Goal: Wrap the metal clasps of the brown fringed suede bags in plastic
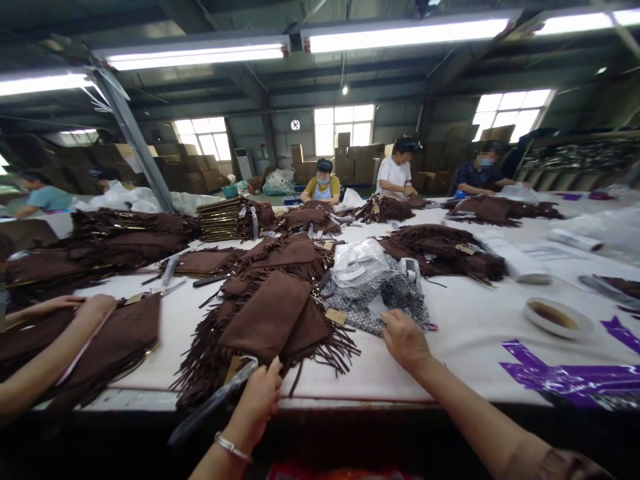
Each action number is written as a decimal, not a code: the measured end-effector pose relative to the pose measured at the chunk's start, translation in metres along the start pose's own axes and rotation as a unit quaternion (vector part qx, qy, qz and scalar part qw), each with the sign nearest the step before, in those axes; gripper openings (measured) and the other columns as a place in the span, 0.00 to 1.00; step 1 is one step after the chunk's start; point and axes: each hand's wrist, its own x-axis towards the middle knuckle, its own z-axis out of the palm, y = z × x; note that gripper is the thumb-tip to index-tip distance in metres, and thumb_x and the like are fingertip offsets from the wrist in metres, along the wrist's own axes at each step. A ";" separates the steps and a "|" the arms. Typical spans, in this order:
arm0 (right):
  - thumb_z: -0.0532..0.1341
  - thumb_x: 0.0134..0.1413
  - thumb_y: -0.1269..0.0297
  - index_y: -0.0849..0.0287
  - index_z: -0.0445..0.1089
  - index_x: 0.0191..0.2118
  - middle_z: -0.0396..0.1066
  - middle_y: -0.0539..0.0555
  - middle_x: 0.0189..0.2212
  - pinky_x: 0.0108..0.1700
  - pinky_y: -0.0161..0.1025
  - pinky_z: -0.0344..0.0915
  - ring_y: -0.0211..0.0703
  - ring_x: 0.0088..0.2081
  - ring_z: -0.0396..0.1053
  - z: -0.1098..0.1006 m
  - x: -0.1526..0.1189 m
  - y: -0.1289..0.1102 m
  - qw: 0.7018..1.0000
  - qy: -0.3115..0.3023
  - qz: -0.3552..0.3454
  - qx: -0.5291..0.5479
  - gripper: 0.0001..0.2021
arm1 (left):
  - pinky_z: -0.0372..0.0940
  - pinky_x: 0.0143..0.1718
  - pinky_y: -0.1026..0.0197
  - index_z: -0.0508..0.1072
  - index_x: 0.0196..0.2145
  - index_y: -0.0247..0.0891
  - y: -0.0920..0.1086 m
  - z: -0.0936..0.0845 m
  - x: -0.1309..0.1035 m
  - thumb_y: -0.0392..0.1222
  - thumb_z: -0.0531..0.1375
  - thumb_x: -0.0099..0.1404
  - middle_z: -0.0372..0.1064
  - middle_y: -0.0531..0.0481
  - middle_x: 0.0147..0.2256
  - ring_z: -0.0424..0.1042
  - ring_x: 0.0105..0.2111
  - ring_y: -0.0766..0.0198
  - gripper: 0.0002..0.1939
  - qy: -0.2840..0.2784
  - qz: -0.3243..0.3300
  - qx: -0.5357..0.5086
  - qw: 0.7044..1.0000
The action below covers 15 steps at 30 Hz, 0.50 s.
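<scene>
My left hand (261,399), with a silver bangle at the wrist, is closed at the table's front edge, beside the lower corner of a brown fringed bag (267,313). Its fingers are pressed together around something too small to make out; a plastic-wrapped strap (215,403) lies just left of it. My right hand (404,339) is at the front of a black-and-white woven cloth (350,307), its fingertips pinched at a bit of clear plastic. Crumpled clear plastic (361,262) lies on top of the cloth. More brown bags are piled behind the front one.
At the left, another person's hands (95,310) work on a brown bag (117,333). A tape roll (557,317) and purple plastic (570,373) lie at the right. Piles of brown bags (445,250) stand farther back, with several people across the table.
</scene>
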 end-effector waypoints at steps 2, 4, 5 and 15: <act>0.58 0.55 0.71 0.63 0.71 0.50 0.70 0.61 0.43 0.52 0.42 0.60 0.51 0.47 0.66 0.001 0.012 -0.001 1.000 -0.002 0.007 -0.028 0.16 | 0.47 0.17 0.70 0.65 0.30 0.38 -0.006 0.005 -0.012 0.48 0.58 0.63 0.56 0.60 0.20 0.55 0.16 0.73 0.11 -0.026 -0.036 -0.079 0.996; 0.57 0.56 0.70 0.62 0.71 0.48 0.70 0.59 0.42 0.52 0.40 0.59 0.49 0.47 0.65 0.001 0.019 -0.012 1.000 0.001 -0.020 -0.018 0.14 | 0.57 0.20 0.69 0.66 0.33 0.37 -0.013 0.011 -0.023 0.44 0.60 0.62 0.63 0.56 0.24 0.63 0.19 0.72 0.08 -0.040 -0.067 -0.138 0.987; 0.56 0.58 0.69 0.61 0.72 0.47 0.70 0.58 0.42 0.52 0.39 0.59 0.48 0.47 0.65 0.000 0.022 -0.018 0.999 0.004 -0.042 -0.007 0.13 | 0.62 0.22 0.68 0.67 0.34 0.36 -0.016 0.014 -0.027 0.42 0.61 0.61 0.66 0.54 0.26 0.66 0.21 0.71 0.08 -0.048 -0.083 -0.159 0.983; 0.52 0.63 0.66 0.62 0.74 0.43 0.71 0.61 0.42 0.50 0.40 0.57 0.48 0.48 0.65 -0.012 0.121 -0.055 0.989 -0.044 -0.087 -0.113 0.14 | 0.65 0.20 0.65 0.70 0.37 0.33 -0.014 0.008 -0.024 0.40 0.58 0.66 0.62 0.57 0.22 0.62 0.17 0.72 0.07 -0.064 -0.132 -0.305 0.941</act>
